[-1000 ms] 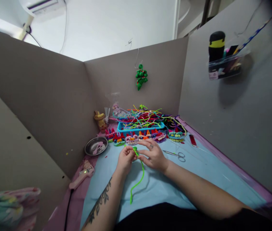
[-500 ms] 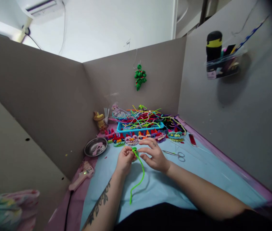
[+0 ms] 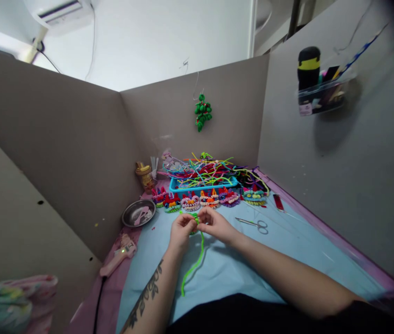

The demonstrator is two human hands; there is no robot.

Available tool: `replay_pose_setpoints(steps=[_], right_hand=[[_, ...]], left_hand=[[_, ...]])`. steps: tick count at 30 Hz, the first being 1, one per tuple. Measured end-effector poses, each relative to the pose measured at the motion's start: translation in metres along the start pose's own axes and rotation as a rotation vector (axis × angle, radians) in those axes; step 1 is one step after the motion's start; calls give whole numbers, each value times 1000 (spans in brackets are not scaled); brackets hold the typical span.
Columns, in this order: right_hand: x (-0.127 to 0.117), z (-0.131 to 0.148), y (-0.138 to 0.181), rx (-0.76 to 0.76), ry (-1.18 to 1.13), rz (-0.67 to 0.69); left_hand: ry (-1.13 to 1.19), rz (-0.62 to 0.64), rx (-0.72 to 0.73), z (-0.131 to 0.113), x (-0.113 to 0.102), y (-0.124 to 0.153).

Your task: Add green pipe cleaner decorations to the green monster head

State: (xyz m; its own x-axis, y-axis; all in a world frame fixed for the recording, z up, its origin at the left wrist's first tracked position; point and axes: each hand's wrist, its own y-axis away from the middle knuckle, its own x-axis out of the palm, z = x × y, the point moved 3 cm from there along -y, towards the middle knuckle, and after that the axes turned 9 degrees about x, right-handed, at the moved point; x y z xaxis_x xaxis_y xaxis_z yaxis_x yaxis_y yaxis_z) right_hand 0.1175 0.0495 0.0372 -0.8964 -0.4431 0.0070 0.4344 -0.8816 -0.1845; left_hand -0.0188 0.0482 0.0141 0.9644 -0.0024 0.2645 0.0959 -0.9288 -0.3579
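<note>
Both my hands meet over the light blue mat (image 3: 287,250). My left hand (image 3: 181,232) is closed, pinching the coiled top of a bright green pipe cleaner (image 3: 194,264). My right hand (image 3: 215,223) is closed on the same coil from the right, fingertips touching the left hand's. The pipe cleaner's free tail hangs down from the hands and curves toward me across the mat.
A row of small colourful pipe-cleaner figures (image 3: 208,199) lies just beyond my hands, before a blue tray (image 3: 200,184) heaped with pipe cleaners. Scissors (image 3: 255,224) lie right, a metal bowl (image 3: 138,212) and pink glue gun (image 3: 118,255) left. Grey partition walls enclose the desk.
My right hand has closed in from an open, spread pose and now pinches the coil against my left hand. The green tail has swung slightly to the left.
</note>
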Motion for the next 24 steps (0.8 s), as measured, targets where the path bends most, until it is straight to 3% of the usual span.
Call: replay_pose_setpoints(steps=[5, 14, 24], right_hand=[[5, -13, -4, 168, -182, 9], [-9, -15, -9, 112, -135, -135], [-16, -18, -13, 45, 58, -111]], left_hand=[[-91, 38, -10, -4, 2, 1], [-298, 104, 3, -1, 4, 2], [-678, 205, 269, 0, 4, 4]])
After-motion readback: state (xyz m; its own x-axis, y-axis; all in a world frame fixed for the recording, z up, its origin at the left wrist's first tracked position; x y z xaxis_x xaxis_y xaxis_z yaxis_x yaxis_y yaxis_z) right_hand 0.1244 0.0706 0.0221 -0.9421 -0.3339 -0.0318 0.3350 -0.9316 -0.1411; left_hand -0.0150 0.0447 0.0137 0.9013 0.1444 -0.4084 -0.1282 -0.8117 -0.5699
